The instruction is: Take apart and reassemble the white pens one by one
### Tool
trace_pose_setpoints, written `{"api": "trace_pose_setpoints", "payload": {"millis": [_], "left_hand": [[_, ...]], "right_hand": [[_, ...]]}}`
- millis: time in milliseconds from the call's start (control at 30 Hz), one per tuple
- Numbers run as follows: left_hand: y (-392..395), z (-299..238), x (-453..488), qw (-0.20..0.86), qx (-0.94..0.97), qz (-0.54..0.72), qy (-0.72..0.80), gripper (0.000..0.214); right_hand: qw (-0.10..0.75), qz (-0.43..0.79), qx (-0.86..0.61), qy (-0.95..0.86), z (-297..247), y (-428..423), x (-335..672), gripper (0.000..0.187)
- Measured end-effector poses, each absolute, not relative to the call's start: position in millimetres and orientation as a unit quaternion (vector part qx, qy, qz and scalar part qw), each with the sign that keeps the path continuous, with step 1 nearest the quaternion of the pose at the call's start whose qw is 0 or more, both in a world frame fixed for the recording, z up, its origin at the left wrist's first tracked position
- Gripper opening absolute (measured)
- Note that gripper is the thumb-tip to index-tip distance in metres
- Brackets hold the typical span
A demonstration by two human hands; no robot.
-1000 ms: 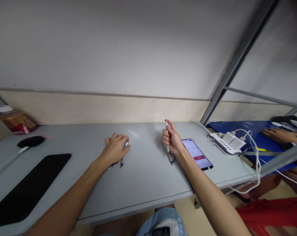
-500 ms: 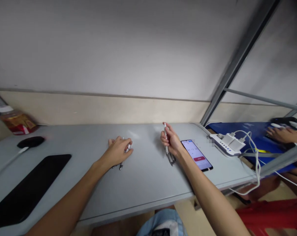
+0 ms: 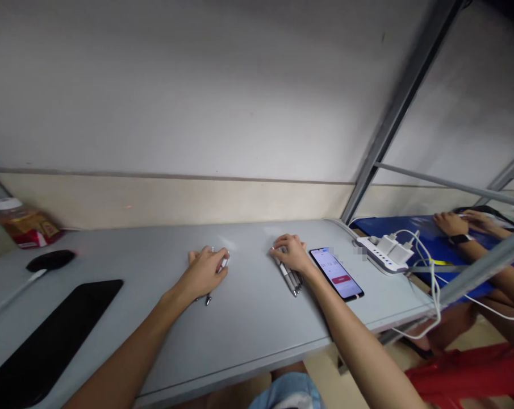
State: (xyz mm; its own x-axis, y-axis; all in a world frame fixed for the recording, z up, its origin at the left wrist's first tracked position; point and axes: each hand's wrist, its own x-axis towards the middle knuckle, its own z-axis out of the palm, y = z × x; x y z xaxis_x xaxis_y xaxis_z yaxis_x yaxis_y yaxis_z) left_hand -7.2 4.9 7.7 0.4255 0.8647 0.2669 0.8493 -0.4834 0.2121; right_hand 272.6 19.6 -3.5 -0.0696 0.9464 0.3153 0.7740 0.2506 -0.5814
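Note:
My left hand (image 3: 204, 271) rests on the grey table (image 3: 248, 324), its fingers curled around a few silver and white pens (image 3: 208, 296) whose tips stick out beneath the palm. My right hand (image 3: 291, 253) lies low on the table over another small bunch of pens (image 3: 291, 279), fingers bent over their upper ends. The pen tips point towards me. A phone (image 3: 337, 272) with a lit screen lies just right of my right hand.
A black pad (image 3: 47, 341) and a black mouse (image 3: 50, 259) lie at the left, with a jar (image 3: 24, 224) by the wall. A white power strip (image 3: 382, 254) with chargers and cables sits at the right. Another person's hands (image 3: 461, 222) work on a blue table.
My right hand, which held a pen upright above the table, has come down onto the pens lying there. My left hand has barely moved. The view has shifted slightly.

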Motion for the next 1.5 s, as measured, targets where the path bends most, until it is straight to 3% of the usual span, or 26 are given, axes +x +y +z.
{"api": "trace_pose_setpoints", "payload": {"millis": [100, 333, 600, 800, 900, 1000, 1167, 1333, 1500], "left_hand": [[5.1, 7.2, -7.4, 0.016, 0.845, 0.173, 0.506, 0.016], [5.5, 6.1, -8.1, 0.013, 0.841, 0.182, 0.509, 0.015], [0.7, 14.7, 2.9, 0.103, 0.813, 0.243, 0.519, 0.018], [-3.1, 19.6, 10.3, 0.24, 0.817, 0.288, 0.439, 0.027], [-3.9, 18.3, 9.2, 0.174, 0.842, 0.266, 0.437, 0.028], [-3.6, 16.8, 6.3, 0.071, 0.858, 0.242, 0.447, 0.027], [-0.1, 15.6, 2.7, 0.007, 0.869, 0.226, 0.441, 0.028], [1.4, 14.4, 4.7, -0.044, 0.878, 0.222, 0.421, 0.029], [-2.9, 16.9, 8.4, -0.079, 0.878, 0.22, 0.418, 0.027]], "right_hand": [[0.274, 0.093, -0.619, -0.73, -7.0, 21.8, 274.8, 0.023], [0.277, 0.104, -0.621, -0.726, -2.7, 20.5, 276.2, 0.021], [0.477, 0.065, -0.535, -0.694, 6.2, 14.1, 264.4, 0.027], [0.375, 0.112, -0.36, -0.847, 7.3, -2.4, 236.6, 0.039], [0.343, 0.118, -0.365, -0.858, 5.1, -4.0, 227.4, 0.02], [0.38, 0.143, -0.416, -0.814, 6.6, -2.3, 226.7, 0.019], [0.439, 0.321, -0.467, -0.697, 11.7, 0.3, 234.8, 0.036], [0.346, 0.507, -0.427, -0.664, 8.0, 2.8, 238.1, 0.052], [0.335, 0.594, -0.4, -0.613, 8.8, 0.3, 236.5, 0.052]]}}
